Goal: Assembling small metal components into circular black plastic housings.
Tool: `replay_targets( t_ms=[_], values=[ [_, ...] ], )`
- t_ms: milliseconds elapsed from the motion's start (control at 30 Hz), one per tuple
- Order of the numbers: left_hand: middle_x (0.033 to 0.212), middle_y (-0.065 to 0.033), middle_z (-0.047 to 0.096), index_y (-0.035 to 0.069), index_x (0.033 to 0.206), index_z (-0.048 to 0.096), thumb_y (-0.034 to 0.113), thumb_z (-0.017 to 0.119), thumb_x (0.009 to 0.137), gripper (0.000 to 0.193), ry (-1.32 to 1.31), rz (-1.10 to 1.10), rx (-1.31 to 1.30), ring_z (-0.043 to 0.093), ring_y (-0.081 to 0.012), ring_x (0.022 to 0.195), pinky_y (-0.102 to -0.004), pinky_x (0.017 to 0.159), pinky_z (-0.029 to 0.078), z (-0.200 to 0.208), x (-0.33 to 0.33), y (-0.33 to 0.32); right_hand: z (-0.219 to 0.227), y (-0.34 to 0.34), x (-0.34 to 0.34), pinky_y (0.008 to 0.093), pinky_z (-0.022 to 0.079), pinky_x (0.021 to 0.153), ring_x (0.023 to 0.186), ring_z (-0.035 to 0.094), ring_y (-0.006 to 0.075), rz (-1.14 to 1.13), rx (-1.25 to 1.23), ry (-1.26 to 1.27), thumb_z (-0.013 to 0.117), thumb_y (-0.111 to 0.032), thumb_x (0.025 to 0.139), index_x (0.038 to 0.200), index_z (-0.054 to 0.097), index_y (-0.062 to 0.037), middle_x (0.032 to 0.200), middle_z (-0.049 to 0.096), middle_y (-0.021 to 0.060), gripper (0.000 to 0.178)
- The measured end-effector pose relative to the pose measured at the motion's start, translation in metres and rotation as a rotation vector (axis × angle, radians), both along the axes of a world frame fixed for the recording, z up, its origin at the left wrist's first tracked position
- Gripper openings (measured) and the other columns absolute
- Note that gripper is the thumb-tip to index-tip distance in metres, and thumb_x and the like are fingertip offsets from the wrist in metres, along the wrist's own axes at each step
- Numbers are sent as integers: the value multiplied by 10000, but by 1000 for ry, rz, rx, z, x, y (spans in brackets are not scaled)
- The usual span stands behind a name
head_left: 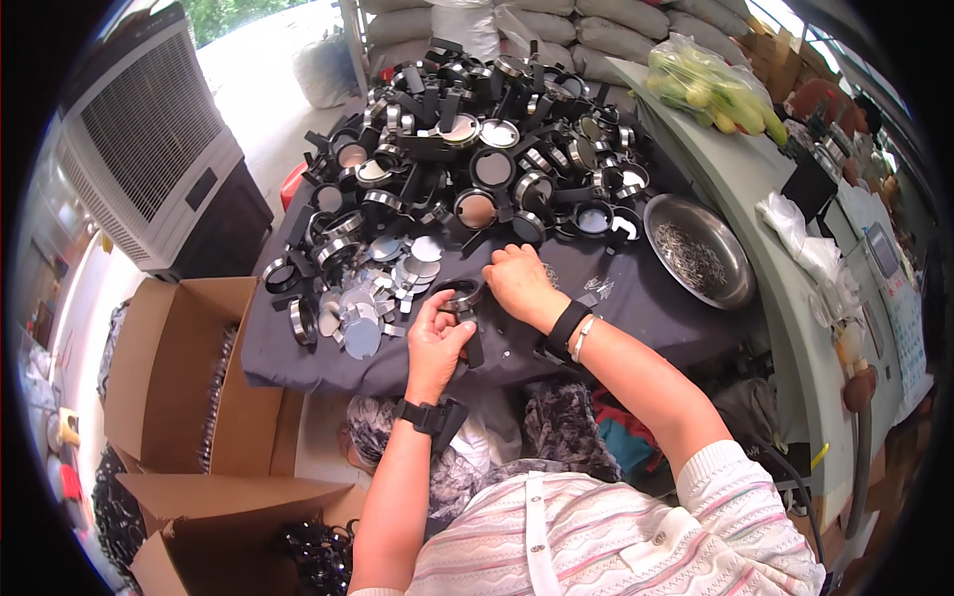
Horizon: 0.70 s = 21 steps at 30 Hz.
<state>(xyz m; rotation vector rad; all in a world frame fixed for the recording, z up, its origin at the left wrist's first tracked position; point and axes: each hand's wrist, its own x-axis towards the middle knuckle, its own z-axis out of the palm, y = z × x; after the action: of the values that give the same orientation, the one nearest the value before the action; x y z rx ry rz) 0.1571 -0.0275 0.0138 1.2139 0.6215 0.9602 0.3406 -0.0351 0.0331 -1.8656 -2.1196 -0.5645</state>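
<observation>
Left fingers (424, 325) hold black-handled ring (463, 300) by table edge (318, 373); right fingers (500, 261) bunched, contents unclear; cloth (500, 330) between

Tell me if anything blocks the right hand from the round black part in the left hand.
Nothing visible does. Between the right hand and the round black part in the left hand, only dark cloth shows; the heap of similar parts lies beyond both hands.
</observation>
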Motion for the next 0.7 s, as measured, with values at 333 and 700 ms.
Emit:
replay_targets(
  t_ms=[333, 700],
  values=[
    [797, -8, 587, 32, 1259, 470, 16, 651, 782, 510, -12, -1, 20, 536, -44, 637, -174, 503, 427, -3, -6, -2, 17, -5, -6, 392, 413, 745, 847, 603, 249, 21, -219, 38, 598, -141, 756, 711, 654, -84, 798, 648, 83, 92],
    [833, -46, 605, 26, 1318, 402, -10, 643, 795, 577, -86, -7, -16, 592, -81, 670, -199, 537, 483, -8, -8, 0, 49, 12, -16, 418, 507, 692, 778, 640, 348, 58, -124, 484, 590, -83, 750, 812, 675, -30, 766, 655, 174, 118]
  ],
)
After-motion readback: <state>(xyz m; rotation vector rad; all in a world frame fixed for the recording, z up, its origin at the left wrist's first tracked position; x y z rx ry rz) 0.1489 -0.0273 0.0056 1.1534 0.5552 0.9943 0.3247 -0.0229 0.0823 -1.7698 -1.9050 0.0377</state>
